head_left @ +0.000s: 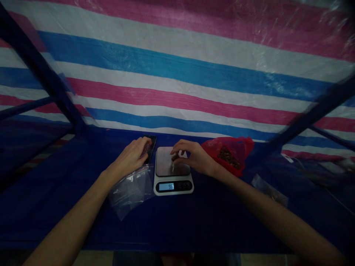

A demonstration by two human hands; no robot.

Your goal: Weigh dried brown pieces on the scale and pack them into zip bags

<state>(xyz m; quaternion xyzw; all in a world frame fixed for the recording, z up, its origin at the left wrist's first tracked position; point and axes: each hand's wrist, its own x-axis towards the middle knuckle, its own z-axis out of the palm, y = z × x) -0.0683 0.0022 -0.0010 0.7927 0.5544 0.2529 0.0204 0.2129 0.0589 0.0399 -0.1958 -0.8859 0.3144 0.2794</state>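
Observation:
A white kitchen scale (173,187) with a metal plate stands in the middle, its lit display showing digits like 96. Over the plate, my right hand (195,157) pinches a small brown piece (175,157) between thumb and fingers; its exact kind is too dim to make out. My left hand (133,155) rests left of the scale with fingers curved and thumb apart, beside a dark flat object (151,147) like a phone. Below that hand lie clear plastic zip bags (131,190). A red mesh bag (245,147) holding brown, dried-looking pieces (229,157) lies just behind my right wrist.
Everything rests on a blue cloth surface (177,221). Another clear bag (270,190) with some contents lies by my right forearm. A striped plastic sheet (177,81) hangs behind, with dark frame poles (44,70) at both sides. A white cable (287,158) is at right.

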